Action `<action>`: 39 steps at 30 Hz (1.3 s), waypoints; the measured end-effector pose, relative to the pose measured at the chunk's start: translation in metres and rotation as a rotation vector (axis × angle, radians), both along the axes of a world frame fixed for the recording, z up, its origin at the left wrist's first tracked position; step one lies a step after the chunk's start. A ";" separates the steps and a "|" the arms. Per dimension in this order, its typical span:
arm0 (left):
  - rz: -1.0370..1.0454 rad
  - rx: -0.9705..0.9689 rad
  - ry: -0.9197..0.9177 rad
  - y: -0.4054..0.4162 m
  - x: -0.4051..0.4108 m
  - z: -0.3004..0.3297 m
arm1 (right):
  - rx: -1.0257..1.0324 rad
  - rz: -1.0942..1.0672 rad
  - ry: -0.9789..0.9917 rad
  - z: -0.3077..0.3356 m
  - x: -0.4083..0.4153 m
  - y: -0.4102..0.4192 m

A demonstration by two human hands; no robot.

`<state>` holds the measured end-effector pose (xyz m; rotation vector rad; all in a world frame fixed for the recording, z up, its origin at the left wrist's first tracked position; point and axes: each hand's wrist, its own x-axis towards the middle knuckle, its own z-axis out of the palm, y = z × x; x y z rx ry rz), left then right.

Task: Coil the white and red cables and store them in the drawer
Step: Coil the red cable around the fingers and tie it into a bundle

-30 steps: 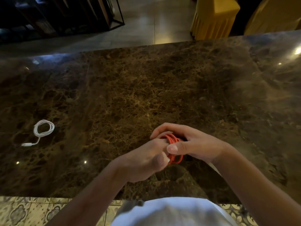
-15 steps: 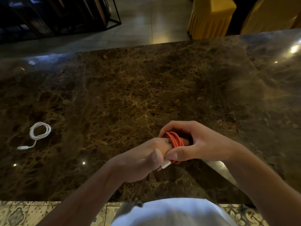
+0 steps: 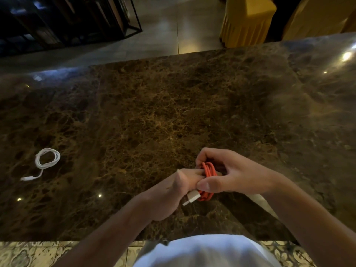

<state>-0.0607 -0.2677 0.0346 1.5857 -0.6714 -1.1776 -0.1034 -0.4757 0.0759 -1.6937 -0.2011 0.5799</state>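
Note:
The red cable is wound in a small coil around the fingers of my left hand, just above the near part of the marble counter. Its white plug sticks out below the coil. My right hand curls over the coil and pinches it with thumb and fingers. The white cable lies coiled on the counter at the left, its plug end trailing toward me. No drawer is in view.
The counter's near edge runs just in front of my white shirt, with patterned floor tiles below. Beyond the far edge stand yellow-covered chairs and a dark metal rack.
The red coil's white plug has come into view below my hands. My right hand has shifted its pinch on the coil. The white cable has not moved.

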 end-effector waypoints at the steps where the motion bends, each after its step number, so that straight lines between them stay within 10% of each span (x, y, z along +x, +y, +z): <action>1: 0.018 -0.039 -0.022 -0.002 0.001 0.004 | 0.005 -0.034 0.002 -0.002 -0.002 0.003; 22: -0.035 -0.343 0.181 -0.002 0.008 0.016 | 0.333 -0.061 0.332 -0.004 0.005 0.016; 39: 0.367 -0.186 0.296 -0.006 0.008 0.013 | 0.008 -0.171 -0.205 -0.017 -0.015 0.014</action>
